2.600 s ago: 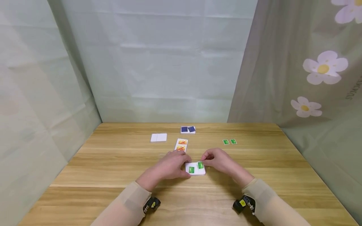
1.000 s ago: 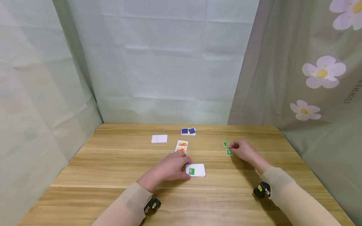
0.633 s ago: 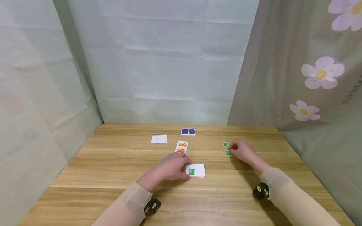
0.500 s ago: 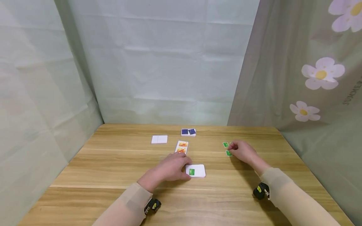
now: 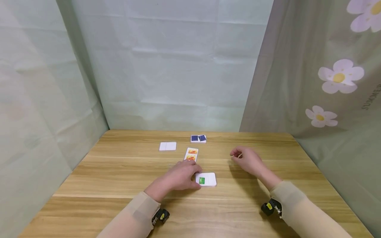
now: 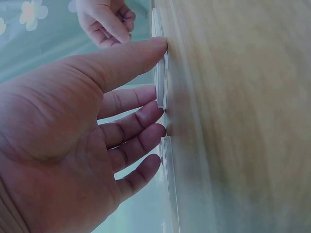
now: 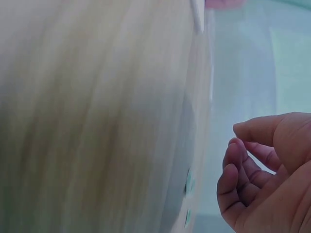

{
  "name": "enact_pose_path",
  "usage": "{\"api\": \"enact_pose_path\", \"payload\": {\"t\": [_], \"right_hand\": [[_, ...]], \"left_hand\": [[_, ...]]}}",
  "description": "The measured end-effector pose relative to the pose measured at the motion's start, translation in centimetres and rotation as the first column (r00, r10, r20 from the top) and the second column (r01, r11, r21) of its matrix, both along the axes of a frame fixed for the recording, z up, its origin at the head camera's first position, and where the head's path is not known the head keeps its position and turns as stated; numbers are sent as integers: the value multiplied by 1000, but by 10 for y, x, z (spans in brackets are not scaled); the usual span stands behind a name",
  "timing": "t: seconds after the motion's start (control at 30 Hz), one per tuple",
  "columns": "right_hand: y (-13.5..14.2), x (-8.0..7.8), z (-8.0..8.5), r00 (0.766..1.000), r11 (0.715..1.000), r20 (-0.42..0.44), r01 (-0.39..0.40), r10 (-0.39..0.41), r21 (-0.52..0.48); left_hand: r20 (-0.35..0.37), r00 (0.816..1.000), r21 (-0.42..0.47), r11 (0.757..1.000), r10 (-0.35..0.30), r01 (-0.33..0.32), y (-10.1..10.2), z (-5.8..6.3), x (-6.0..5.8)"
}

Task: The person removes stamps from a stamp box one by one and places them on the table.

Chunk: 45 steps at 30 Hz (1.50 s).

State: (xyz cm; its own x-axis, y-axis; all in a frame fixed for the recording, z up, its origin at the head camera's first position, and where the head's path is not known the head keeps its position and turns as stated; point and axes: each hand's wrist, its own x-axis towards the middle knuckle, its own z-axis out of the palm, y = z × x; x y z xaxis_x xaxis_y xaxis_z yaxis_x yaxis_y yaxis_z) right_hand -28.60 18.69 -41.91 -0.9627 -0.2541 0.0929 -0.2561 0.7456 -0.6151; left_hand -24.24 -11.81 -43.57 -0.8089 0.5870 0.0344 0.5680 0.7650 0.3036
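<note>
My left hand [image 5: 182, 175] holds a flat white case [image 5: 211, 179] with clear edges by its left end, thumb at the near side and fingers at the far side. On the left half of that case lies a small green card [image 5: 201, 180]. My right hand [image 5: 248, 161] is above the table to the right, fingers loosely bent, with nothing visible between thumb and index finger in the right wrist view. Two small green cards [image 7: 188, 182] lie on the table by it; in the head view the hand covers them.
Beyond my left hand lies a white case with two orange picture cards [image 5: 191, 154]. Farther back are a plain white case [image 5: 167, 146] and a case with two dark blue cards [image 5: 198, 138]. Cloth hangings [image 5: 172, 66] enclose the wooden table [image 5: 202, 215].
My right hand took a green card off the white case and set it among the others at right. Now it has let go and shifted slightly left. The left hand stays in place.
</note>
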Motion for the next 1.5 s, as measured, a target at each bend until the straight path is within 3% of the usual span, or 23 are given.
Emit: {"api": "enact_pose_path", "payload": {"t": [0.33,0.67,0.93,1.5], "right_hand": [[-42,18,-5,994,995,38,-101,102,-5],[-72,25,-13,977,981,98,-192,190,9],[-82,29,-13,966,967,75,-251,247,47],[-88,31,-17,960,961,99,-269,262,59]], "left_hand": [[-7,1000,-4,1000,-1,1,0,0,-1],[4,1000,-9,1000,2,-2,0,0,-1],[-18,1000,-11,1000,-12,12,0,2,1],[-1,1000,0,1000,-10,10,0,1,0]]}}
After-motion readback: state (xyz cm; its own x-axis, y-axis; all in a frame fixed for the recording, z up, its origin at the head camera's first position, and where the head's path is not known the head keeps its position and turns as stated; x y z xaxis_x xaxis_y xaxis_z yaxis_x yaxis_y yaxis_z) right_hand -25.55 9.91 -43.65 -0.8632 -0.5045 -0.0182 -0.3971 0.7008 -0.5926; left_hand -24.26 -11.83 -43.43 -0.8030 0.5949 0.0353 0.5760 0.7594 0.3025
